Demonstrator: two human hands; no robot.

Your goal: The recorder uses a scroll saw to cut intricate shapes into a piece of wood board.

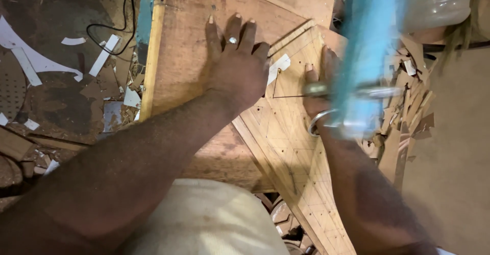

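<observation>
My left hand (237,66) lies flat with fingers spread on a brown wooden board (184,46), a ring on one finger; its heel reaches the edge of a thin pale plywood panel (291,132). The panel bears a pencilled grid and small holes and runs diagonally toward me. My right hand (316,76), a metal bangle on its wrist, sits on the panel's right side. It appears to grip a blue-framed hand tool with a metal bar (365,56), blurred by motion, which hides most of the hand. A thin cut line runs across the panel between my hands.
Wood offcuts and splinters (408,112) pile up to the right of the panel, beside a large brown sheet (454,148). White strips and scraps (102,56) and a black cable (120,28) lie on the dark floor at left. Pale cloth (204,219) covers my lap.
</observation>
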